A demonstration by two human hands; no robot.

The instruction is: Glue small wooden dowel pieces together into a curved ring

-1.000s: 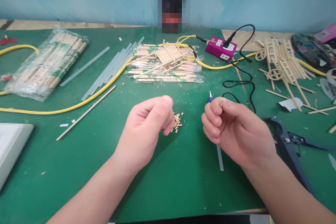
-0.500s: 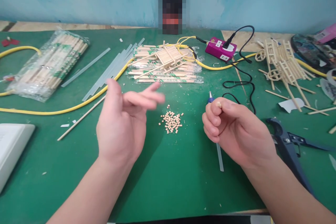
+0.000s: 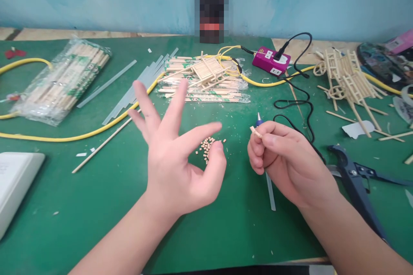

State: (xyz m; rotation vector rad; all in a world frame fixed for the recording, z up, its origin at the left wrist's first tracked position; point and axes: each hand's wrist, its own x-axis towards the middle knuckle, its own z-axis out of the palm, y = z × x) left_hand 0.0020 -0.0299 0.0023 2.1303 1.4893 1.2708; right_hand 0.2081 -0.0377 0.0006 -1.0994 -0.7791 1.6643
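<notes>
My left hand (image 3: pixel 180 159) is raised over the table with its fingers spread and nothing between them. Behind its thumb and index finger lies a pile of tiny cut wooden pieces (image 3: pixel 205 148), partly covered by them. Between the thumb and index finger of my right hand (image 3: pixel 287 154) is a small pale wooden piece (image 3: pixel 256 131), its end poking out to the left. Behind that hand, a blue-collared metal nozzle (image 3: pixel 259 119) shows, its body hidden. A translucent glue stick (image 3: pixel 270 193) sticks out below the hand.
Packs of chopsticks (image 3: pixel 206 95) lie at the back, a stick-built frame (image 3: pixel 208 71) on top. Glue sticks (image 3: pixel 138 86) and a yellow cable (image 3: pixel 74 139) are at left. A purple power strip (image 3: pixel 271 61), stick models (image 3: pixel 348 77) and dark cutters (image 3: pixel 353 176) are at right.
My left hand has moved right and turned, its fingers fanning out in front of the pile. In my right hand the wooden piece now juts further out from the fingertips.
</notes>
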